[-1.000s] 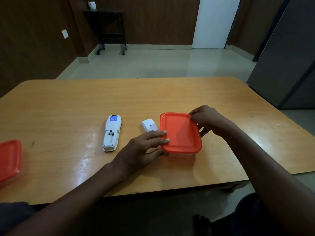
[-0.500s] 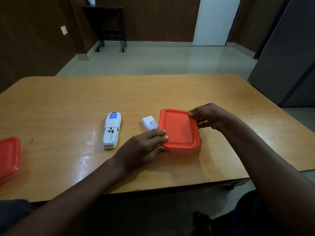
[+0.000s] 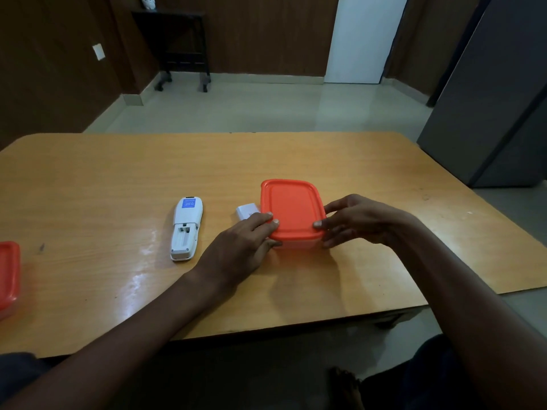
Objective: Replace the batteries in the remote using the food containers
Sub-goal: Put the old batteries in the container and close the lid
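Both hands bracket a lidded orange container (image 3: 291,211) at centre frame: the left hand (image 3: 239,247) presses fingertips on the lid's near-left corner, the right hand (image 3: 355,220) curls round its near-right edge, neither lifting it off the tabletop (image 3: 88,173). The lid looks fully seated, so prising it likely comes next. Just left of the box lies the loose battery cover (image 3: 246,211); further left, the remote (image 3: 186,227) rests face down, compartment open, its long axis running away from the viewer, nearer the left hand. A second container (image 3: 9,276) sits at the left edge.
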`<state>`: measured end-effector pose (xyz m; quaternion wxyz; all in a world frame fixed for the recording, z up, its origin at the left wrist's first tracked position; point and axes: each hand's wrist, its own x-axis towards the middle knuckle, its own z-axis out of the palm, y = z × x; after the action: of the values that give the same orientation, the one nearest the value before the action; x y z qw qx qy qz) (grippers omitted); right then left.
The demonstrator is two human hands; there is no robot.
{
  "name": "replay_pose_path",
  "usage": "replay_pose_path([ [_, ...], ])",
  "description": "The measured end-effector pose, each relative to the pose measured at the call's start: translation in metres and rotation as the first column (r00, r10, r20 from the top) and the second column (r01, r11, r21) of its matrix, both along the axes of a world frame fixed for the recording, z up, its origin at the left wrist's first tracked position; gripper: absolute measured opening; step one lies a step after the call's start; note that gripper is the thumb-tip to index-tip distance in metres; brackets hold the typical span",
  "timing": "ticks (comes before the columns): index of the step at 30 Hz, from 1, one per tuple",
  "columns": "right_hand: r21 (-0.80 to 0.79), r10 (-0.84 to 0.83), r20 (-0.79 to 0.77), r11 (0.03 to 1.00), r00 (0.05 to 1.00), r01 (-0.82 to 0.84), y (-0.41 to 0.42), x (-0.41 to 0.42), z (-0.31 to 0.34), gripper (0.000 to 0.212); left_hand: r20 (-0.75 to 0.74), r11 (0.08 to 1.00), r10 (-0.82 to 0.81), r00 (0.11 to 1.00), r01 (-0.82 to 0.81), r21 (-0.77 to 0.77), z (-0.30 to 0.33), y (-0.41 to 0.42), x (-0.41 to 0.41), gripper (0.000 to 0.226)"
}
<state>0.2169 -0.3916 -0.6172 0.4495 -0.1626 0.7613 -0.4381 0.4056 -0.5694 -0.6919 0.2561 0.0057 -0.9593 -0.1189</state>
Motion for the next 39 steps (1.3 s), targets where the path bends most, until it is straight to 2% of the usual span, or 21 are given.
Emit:
replay_pose_path([
  [6,-0.069,-0.081,0.062,0.994,0.995,0.086,0.000,0.005,-0.009,0.066,-0.026,0.998,-0.010,1.000,0.012,0.069,0.005,0.002,0.000,0.041],
  [13,-0.018,-0.037,-0.178,0.999,0.983,0.035,-0.007,-0.001,-0.007,0.095,-0.023,0.994,-0.106,0.994,0.107,0.038,0.005,-0.007,0.000,0.031],
  [15,-0.014,-0.046,-0.245,0.999,0.968,0.044,-0.015,-0.001,-0.009,0.087,-0.018,0.985,-0.152,0.988,0.153,0.077,0.005,-0.014,0.002,0.030],
  [19,-0.075,-0.094,-0.415,0.995,0.905,0.069,-0.031,-0.007,-0.013,0.044,0.001,0.952,-0.268,0.963,0.265,0.156,0.003,-0.027,0.008,0.034],
  [20,-0.066,-0.090,-0.444,0.996,0.891,0.067,-0.033,-0.009,-0.014,0.039,0.012,0.940,-0.298,0.955,0.291,0.180,0.003,-0.029,0.008,0.033],
  [26,0.040,-0.015,-0.429,0.999,0.903,0.035,-0.050,-0.009,-0.016,0.037,0.016,0.875,-0.410,0.912,0.388,0.289,0.006,-0.028,0.007,0.037],
  [29,0.086,-0.062,-0.419,0.991,0.906,0.107,-0.061,-0.009,-0.012,0.039,-0.006,0.864,-0.415,0.910,0.396,0.311,0.004,-0.029,0.006,0.036],
  [33,0.190,-0.024,-0.468,0.974,0.883,0.127,-0.069,-0.007,-0.006,0.040,-0.011,0.860,-0.413,0.911,0.393,0.324,0.003,-0.030,0.007,0.037],
  [36,0.103,-0.100,-0.459,0.981,0.883,0.165,-0.062,-0.005,-0.013,0.036,-0.019,0.862,-0.411,0.911,0.396,0.316,0.001,-0.028,0.006,0.037],
  [38,0.076,-0.068,-0.580,0.988,0.812,0.137,-0.059,-0.001,-0.018,0.034,-0.029,0.860,-0.413,0.910,0.400,0.316,0.000,-0.027,0.005,0.036],
  [39,0.108,-0.011,-0.673,0.988,0.740,0.112,-0.059,0.001,-0.020,0.036,-0.033,0.861,-0.412,0.911,0.401,0.314,-0.001,-0.027,0.004,0.035],
])
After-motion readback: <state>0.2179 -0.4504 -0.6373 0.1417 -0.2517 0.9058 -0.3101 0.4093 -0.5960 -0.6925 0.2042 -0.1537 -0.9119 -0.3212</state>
